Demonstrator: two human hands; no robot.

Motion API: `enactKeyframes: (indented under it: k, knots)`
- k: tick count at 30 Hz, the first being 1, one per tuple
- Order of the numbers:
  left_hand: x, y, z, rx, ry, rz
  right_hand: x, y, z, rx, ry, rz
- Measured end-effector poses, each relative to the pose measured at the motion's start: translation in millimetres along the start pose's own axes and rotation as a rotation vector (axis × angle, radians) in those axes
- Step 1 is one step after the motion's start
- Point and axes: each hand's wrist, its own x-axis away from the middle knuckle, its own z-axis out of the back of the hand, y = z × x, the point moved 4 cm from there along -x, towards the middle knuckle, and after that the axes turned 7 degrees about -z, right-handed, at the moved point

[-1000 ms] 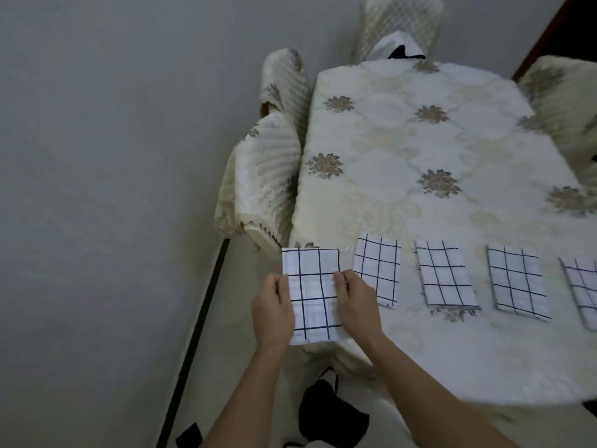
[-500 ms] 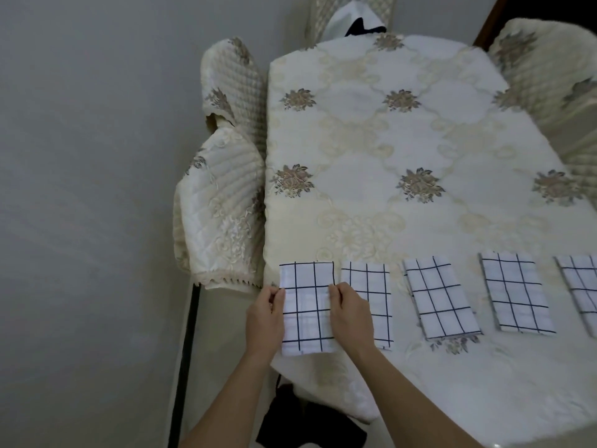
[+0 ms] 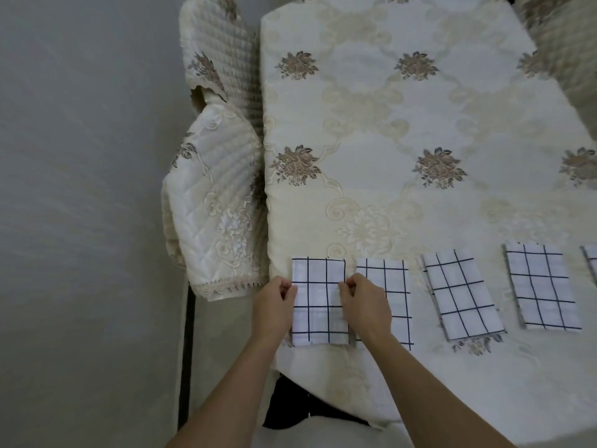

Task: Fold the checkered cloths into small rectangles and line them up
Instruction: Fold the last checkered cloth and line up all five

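Both hands' fingers (image 3: 345, 287) pinch the leftmost folded cloth's (image 3: 318, 302) side edges.

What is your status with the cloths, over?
Pinching: left hand and right hand on the side edges of the leftmost folded checkered cloth. It sits at the row's left end. The right hand overlaps the second folded cloth; nothing else in the way.

left hand (image 3: 273, 307), right hand (image 3: 365, 307) slid cloth (image 3: 318, 315) onto table (image 3: 371, 189).
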Motion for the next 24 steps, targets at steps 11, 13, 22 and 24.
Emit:
enactKeyframes:
  k: [11,13,22,24]
  knots:
    - [-5.7,0.4,-4.6,-0.142,-0.019,-0.037,-3.7,2.1,3.3,0.012,0.097,-0.004]
    - [-5.2,0.3,-4.3,-0.16,-0.022,-0.044,-3.8,2.1,2.6,0.019,0.109,-0.003]
    - [-0.9,1.9,6.0,-0.244,0.023,-0.156,3.8,2.5,13.7,0.008,0.178,0.014]
    - [7.6,6.9,6.4,-0.336,0.039,-0.323,9.2,2.9,19.5,0.011,0.21,0.054]
